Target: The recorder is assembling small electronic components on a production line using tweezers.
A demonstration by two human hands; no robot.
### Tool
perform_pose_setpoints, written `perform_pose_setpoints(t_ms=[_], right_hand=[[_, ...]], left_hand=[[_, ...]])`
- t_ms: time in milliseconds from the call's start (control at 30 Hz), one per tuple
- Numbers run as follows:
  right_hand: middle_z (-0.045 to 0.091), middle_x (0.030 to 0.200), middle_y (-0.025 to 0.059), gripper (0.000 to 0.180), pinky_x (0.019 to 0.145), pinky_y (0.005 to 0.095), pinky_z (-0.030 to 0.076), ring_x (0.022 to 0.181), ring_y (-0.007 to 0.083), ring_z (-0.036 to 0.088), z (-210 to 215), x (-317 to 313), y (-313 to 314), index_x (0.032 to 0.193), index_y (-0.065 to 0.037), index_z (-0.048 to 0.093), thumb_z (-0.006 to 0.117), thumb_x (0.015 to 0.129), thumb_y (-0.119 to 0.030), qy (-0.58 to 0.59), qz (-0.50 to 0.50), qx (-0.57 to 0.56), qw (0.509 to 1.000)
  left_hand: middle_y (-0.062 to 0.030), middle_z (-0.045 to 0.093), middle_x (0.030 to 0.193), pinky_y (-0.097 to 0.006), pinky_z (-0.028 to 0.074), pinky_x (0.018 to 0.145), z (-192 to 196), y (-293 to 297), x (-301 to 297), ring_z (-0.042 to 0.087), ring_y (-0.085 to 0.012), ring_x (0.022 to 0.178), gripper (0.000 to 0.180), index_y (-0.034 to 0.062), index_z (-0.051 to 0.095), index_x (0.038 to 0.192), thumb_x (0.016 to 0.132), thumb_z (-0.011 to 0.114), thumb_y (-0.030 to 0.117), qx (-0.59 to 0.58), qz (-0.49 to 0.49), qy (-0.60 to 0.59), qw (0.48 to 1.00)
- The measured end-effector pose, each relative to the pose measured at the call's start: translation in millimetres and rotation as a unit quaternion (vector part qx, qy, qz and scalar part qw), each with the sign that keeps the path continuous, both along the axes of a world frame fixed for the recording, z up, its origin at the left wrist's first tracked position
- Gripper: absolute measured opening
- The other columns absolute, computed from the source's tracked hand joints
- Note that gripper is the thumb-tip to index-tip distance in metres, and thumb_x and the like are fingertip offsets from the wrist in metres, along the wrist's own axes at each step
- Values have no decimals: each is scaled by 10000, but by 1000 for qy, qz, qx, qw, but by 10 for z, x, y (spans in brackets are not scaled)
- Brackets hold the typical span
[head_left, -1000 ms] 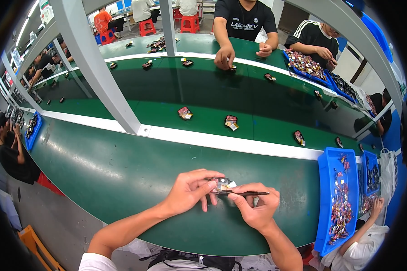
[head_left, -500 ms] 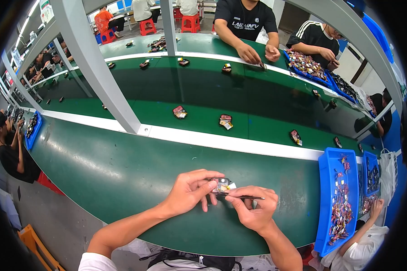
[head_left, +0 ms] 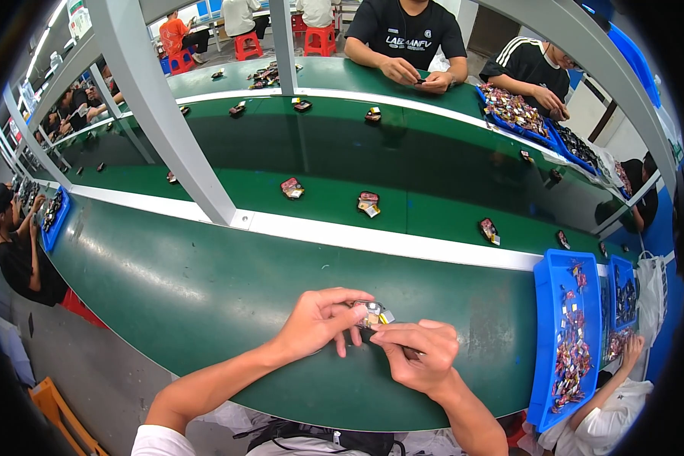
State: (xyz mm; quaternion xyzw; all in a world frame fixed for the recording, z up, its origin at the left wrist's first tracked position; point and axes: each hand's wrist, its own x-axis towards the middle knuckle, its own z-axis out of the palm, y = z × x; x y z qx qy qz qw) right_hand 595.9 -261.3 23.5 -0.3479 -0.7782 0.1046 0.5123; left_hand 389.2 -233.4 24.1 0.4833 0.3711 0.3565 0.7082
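Observation:
My left hand (head_left: 313, 325) is closed around a small electronic assembly (head_left: 372, 312) with a black rounded housing and a yellow-and-white tab on its right side. My left thumb presses on its near left part. My right hand (head_left: 427, 351) pinches a thin dark stick-like tool, mostly covered by the fingers now. Those fingertips touch the lower edge of the assembly. Both hands are a little above the green worktable (head_left: 205, 281).
Beyond a white rail (head_left: 319, 232), a green conveyor belt (head_left: 441, 220) carries several similar assemblies (head_left: 368, 204). A blue tray (head_left: 541, 342) with many small parts stands at right. A grey metal post (head_left: 148, 99) rises at left. Co-workers sit across the belt and on both sides.
The assemblies on the belt have shifted slightly left. My right hand has turned, so the tool's back end no longer shows. The co-worker opposite has drawn both hands together around a small dark thing.

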Motion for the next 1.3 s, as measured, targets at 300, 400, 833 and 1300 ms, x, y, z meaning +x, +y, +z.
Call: perform_pose_setpoints(t_ms=[300, 400, 833, 1300], right_hand=[[773, 798, 9, 159, 434, 234, 332, 516, 90, 635, -55, -6, -1, 782, -97, 763, 808, 699, 32, -17, 2, 14, 1000], [775, 814, 9, 166, 436, 236, 341, 528, 93, 642, -77, 0, -5, 788, -98, 759, 807, 699, 33, -26, 6, 13, 1000], [772, 803, 39, 153, 443, 232, 363, 537, 105, 660, -108, -34, 8, 798, -86, 748, 826, 715, 17, -9, 18, -1, 1000], [769, 845, 46, 188, 431, 251, 372, 485, 129, 593, -35, 12, 92, 841, -69, 724, 841, 709, -3, 37, -57, 29, 997]], left_hand=[[-117, 719, 823, -241, 517, 474, -69, -38, 76, 665, -126, 632, 289, -78, 620, 1229, 960, 643, 23, 42, 46, 49, 997], [-113, 718, 789, -247, 515, 473, -87, -42, 80, 660, -124, 614, 269, -80, 626, 1209, 957, 640, 14, 40, 54, 50, 996], [-109, 708, 754, -269, 545, 507, -102, 12, 68, 672, -139, 583, 198, -74, 647, 1130, 939, 616, -29, 43, 42, 90, 994], [-181, 671, 965, -441, 581, 702, -149, 2043, -511, 711, -349, 777, 260, -45, 653, 1092, 897, 697, 121, 382, 322, 565, 657]])
